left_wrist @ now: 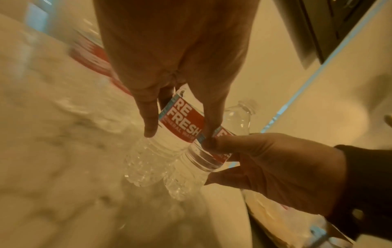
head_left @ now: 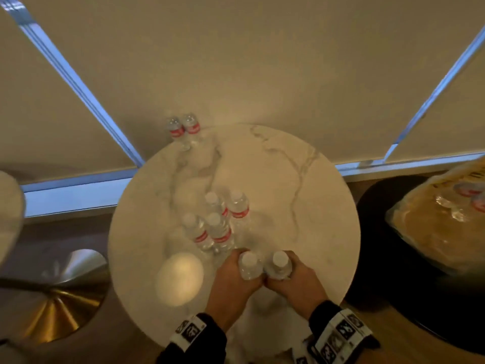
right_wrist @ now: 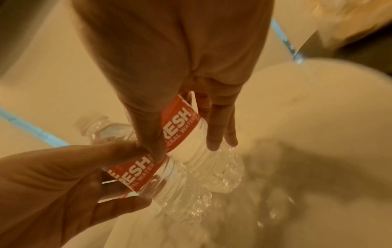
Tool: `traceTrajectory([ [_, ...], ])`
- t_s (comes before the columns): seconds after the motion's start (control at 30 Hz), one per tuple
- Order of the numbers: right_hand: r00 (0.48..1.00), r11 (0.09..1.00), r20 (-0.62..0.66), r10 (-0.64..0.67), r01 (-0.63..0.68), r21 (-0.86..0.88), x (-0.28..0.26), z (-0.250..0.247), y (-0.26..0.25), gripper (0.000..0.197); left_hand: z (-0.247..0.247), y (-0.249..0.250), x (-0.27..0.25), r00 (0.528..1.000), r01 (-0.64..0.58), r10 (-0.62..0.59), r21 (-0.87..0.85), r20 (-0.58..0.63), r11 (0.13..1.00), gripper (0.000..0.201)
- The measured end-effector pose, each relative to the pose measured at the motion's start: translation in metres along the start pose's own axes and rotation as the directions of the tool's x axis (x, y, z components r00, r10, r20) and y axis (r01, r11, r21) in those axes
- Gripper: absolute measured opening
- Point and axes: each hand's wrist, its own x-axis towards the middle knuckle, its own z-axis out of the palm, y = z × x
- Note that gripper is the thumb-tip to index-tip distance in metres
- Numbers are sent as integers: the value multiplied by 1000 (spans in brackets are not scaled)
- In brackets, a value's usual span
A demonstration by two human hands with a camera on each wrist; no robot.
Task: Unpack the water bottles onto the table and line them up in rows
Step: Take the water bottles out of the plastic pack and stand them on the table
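Each of my hands grips one clear water bottle with a red label, side by side and touching, over the near part of the round marble table [head_left: 301,179]. My left hand [head_left: 236,271] wraps the left bottle [head_left: 249,261], whose label [left_wrist: 180,120] shows between the fingers. Held the same way by my right hand [head_left: 296,279] is the right bottle [head_left: 279,261], with its label [right_wrist: 182,127] facing the wrist view. Their bases are close to the tabletop; contact cannot be told. Several bottles [head_left: 215,222] stand clustered mid-table, and two bottles [head_left: 183,127] stand at the far left edge.
A torn plastic pack [head_left: 446,219] with more bottles lies on a dark round seat at the right. A gold table base [head_left: 60,298] sits on the floor at the left. Window blinds hang behind the table. A bright light reflection [head_left: 179,278] lies on the near left tabletop.
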Motion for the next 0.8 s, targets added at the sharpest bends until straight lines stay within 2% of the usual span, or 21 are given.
traceTrajectory([
  [0.1, 1000, 1000, 17, 15, -15, -4, 15, 53, -18, 52, -40, -25, -2, 991, 34, -33, 1, -126, 999, 37],
  [0.2, 1000, 1000, -10, 10, -10, -2, 29, 82, -34, 55, -65, -32, 7, 986, 46, -51, -39, -160, 998, 37],
  [0.4, 999, 997, -2, 35, -35, -62, 48, 90, -52, 58, -77, -39, 24, 983, 50, -71, -125, -171, 991, 55],
  [0.47, 999, 996, 26, 38, -36, -83, 50, 87, -51, 64, -76, -39, 24, 982, 39, -63, -136, -178, 990, 50],
  [0.53, 997, 989, 60, 50, -41, -141, 52, 83, -47, 72, -74, -40, 21, 983, 24, -47, -125, -180, 992, 37],
  [0.6, 991, 980, 114, 72, -49, -195, 52, 75, -38, 78, -72, -43, 15, 978, 110, -119, -61, -172, 992, 35],
  [0.7, 979, 958, 146, 139, -95, -271, 45, 49, -20, 64, -65, -52, 3, 926, 378, -365, 207, -100, 902, 62],
  [0.77, 984, 962, 104, 146, -117, -245, 36, 21, -7, 43, -55, -57, -5, 901, 415, -432, 358, -34, 836, 52],
  [0.8, 987, 966, 67, 143, -124, -228, 31, 3, 2, 34, -46, -56, -8, 908, 386, -419, 403, -7, 830, 43],
])
